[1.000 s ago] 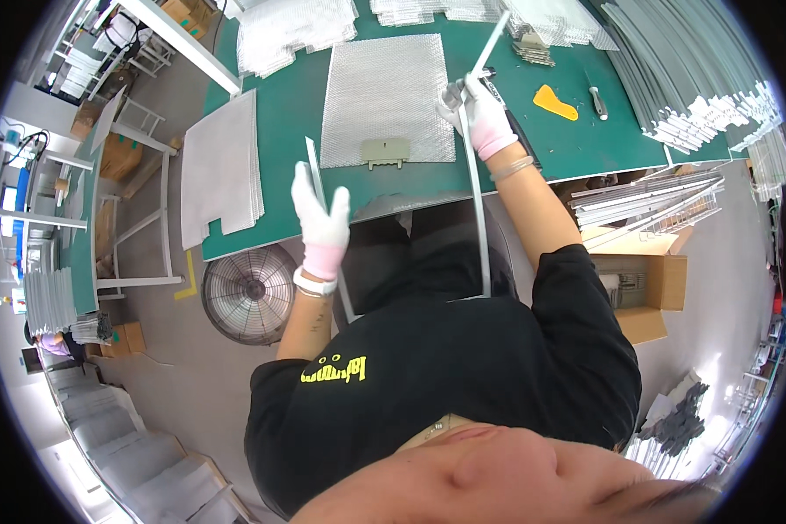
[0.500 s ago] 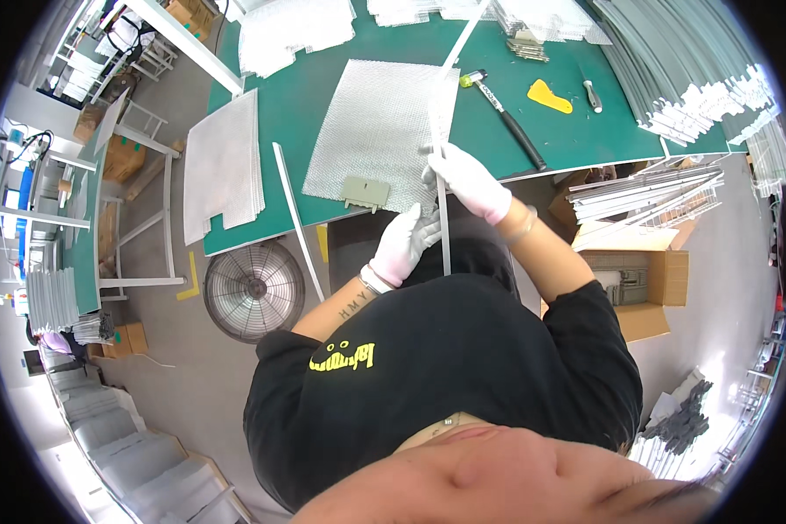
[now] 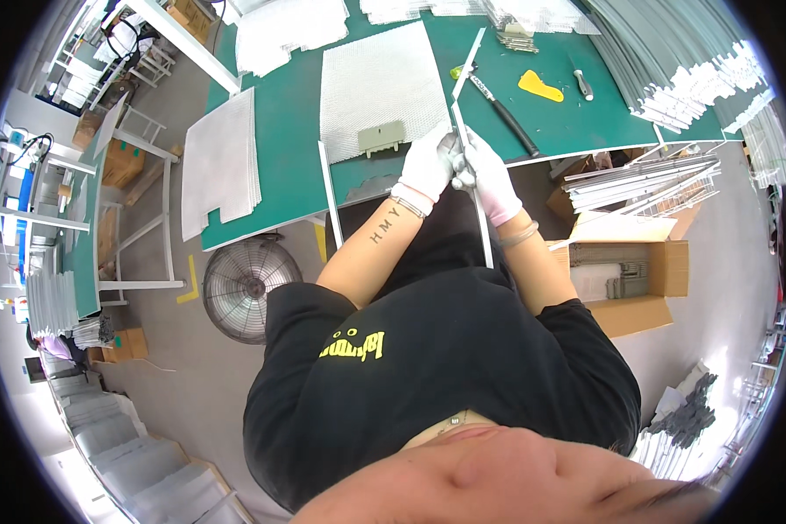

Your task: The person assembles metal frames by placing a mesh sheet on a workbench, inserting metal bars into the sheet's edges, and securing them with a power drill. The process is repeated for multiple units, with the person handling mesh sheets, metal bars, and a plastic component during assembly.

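Note:
My gloved left hand (image 3: 428, 164) and right hand (image 3: 491, 179) meet just past the table's front edge, both closed on a thin whitish metal strip (image 3: 483, 229). The strip runs from near my body up over the table and kinks above my fingers. The left fingertips press against it beside the right thumb; the exact grip is partly hidden. Left of the hands, a mesh sheet (image 3: 384, 74) lies on the green table, a grey-green notched plate (image 3: 382, 137) on its near edge. A second thin strip (image 3: 329, 192) juts over the table edge farther left.
On the green table (image 3: 288, 105) lie a hammer (image 3: 513, 127), a yellow scraper (image 3: 540, 86) and a screwdriver (image 3: 582, 85). Stacked mesh sheets (image 3: 223, 162) sit left, long grey strips (image 3: 672, 61) right. A floor fan (image 3: 251, 288) and an open carton (image 3: 624, 279) stand below.
My left hand has moved right and up to join the right on the strip. The held strip now shows a kink. The mesh sheet with its plate and the second strip have shifted.

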`<action>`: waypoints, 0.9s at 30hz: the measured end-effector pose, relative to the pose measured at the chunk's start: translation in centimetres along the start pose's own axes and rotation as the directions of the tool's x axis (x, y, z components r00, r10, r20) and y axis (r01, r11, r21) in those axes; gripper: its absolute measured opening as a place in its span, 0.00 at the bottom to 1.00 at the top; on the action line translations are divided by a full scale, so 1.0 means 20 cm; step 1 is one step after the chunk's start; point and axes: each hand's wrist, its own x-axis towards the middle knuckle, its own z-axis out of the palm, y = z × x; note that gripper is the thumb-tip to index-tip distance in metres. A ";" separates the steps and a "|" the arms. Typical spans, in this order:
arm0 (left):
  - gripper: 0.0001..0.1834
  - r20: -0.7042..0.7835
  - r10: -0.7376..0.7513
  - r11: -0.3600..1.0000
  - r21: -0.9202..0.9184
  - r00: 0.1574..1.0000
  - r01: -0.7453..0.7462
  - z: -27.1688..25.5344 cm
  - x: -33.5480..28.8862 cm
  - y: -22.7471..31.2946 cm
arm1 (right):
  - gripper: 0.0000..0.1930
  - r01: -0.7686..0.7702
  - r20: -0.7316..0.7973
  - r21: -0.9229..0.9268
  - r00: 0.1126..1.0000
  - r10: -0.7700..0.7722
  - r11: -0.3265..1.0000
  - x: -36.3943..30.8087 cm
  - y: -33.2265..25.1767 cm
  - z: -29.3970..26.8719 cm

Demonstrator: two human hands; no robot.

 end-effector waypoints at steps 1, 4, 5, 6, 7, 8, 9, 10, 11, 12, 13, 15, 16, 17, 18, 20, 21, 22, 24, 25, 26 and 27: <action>0.11 -0.035 -0.022 0.994 -0.107 0.999 0.018 0.02 0.01 0.00 | 0.24 -0.012 0.015 0.036 1.000 0.011 0.999 -0.01 0.01 0.01; 0.10 0.044 0.076 0.994 0.073 0.996 -0.079 -0.02 0.04 -0.02 | 0.26 -0.027 0.017 -0.020 0.999 0.027 0.999 -0.03 -0.01 0.03; 0.10 0.054 0.106 0.980 0.161 0.993 -0.113 -0.01 0.04 -0.02 | 0.26 -0.025 0.012 -0.040 1.000 0.025 0.999 -0.04 -0.02 0.03; 0.10 0.064 0.136 0.958 0.248 0.989 -0.148 0.01 0.03 -0.02 | 0.27 -0.024 0.021 -0.034 0.999 0.024 0.999 -0.06 -0.02 0.04; 0.10 0.044 0.156 0.945 0.284 0.987 -0.162 0.02 0.04 -0.01 | 0.27 -0.024 0.034 -0.029 0.999 0.025 0.999 -0.07 -0.03 0.06; 0.10 0.014 0.145 0.962 0.232 0.989 -0.144 0.02 0.04 -0.01 | 0.27 -0.024 0.047 -0.024 0.999 0.025 0.999 -0.08 -0.04 0.07; 0.10 -0.016 0.133 0.976 0.178 0.991 -0.129 0.03 0.05 -0.01 | 0.28 -0.022 0.042 -0.054 0.999 0.024 0.998 -0.08 -0.04 0.06; 0.11 -0.049 0.084 0.996 0.032 0.995 -0.082 0.02 0.06 -0.01 | 0.28 -0.019 0.036 -0.080 0.999 0.022 0.997 -0.07 -0.03 0.06; 0.11 -0.074 0.029 0.993 -0.115 0.997 -0.037 0.01 0.07 -0.01 | 0.28 -0.016 0.030 -0.106 0.999 0.020 0.994 -0.06 -0.02 0.05; 0.11 -0.018 0.156 0.952 0.270 0.988 -0.145 -0.03 0.08 -0.02 | 0.28 -0.024 0.020 -0.099 0.999 0.026 0.995 -0.06 -0.02 0.04; 0.11 0.081 0.252 0.757 0.604 0.964 -0.249 -0.07 0.09 -0.01 | 0.28 -0.033 0.011 -0.093 0.999 0.034 0.995 -0.06 -0.03 0.04; 0.11 0.189 0.301 0.574 0.747 0.935 -0.336 -0.13 0.12 -0.03 | 0.28 -0.039 0.011 -0.089 0.999 0.040 0.995 -0.06 -0.03 0.04; 0.11 0.172 0.292 0.695 0.637 0.941 -0.333 -0.12 0.11 -0.05 | 0.28 -0.036 0.014 -0.090 0.999 0.037 0.995 -0.06 -0.03 0.04; 0.11 0.157 0.275 0.781 0.539 0.949 -0.315 -0.12 0.13 -0.05 | 0.28 -0.033 0.017 -0.091 0.999 0.035 0.995 -0.06 -0.02 0.04; 0.11 0.139 0.257 0.853 0.432 0.956 -0.292 -0.12 0.13 -0.05 | 0.28 -0.034 0.012 -0.090 0.999 0.035 0.995 -0.06 -0.02 0.03; 0.12 0.110 0.231 0.918 0.305 0.967 -0.254 -0.20 0.19 -0.06 | 0.28 -0.043 0.016 -0.087 0.999 0.044 0.995 -0.07 -0.03 0.07; 0.13 0.101 0.220 0.936 0.258 0.970 -0.239 -0.23 0.20 -0.07 | 0.28 -0.039 0.010 -0.099 0.999 0.041 0.994 -0.07 -0.03 0.08; 0.13 0.103 0.219 0.939 0.248 0.970 -0.238 -0.23 0.21 -0.07 | 0.27 -0.034 0.002 -0.113 0.999 0.035 0.993 -0.06 -0.03 0.08; 0.14 0.103 0.237 0.926 0.278 0.966 -0.257 -0.25 0.23 -0.07 | 0.27 -0.042 -0.020 -0.182 0.999 0.039 0.982 -0.06 -0.03 0.09; 0.14 0.103 0.253 0.908 0.317 0.962 -0.273 -0.24 0.22 -0.06 | 0.28 -0.054 -0.037 -0.236 0.998 0.046 0.970 -0.07 -0.04 0.11; 0.13 0.107 0.258 0.895 0.347 0.960 -0.279 -0.24 0.22 -0.06 | 0.28 -0.067 -0.054 -0.289 0.997 0.053 0.955 -0.08 -0.04 0.11; 0.12 0.112 0.264 0.881 0.377 0.958 -0.286 -0.23 0.21 -0.05 | 0.28 -0.062 -0.058 -0.303 0.997 0.047 0.951 -0.07 -0.04 0.12</action>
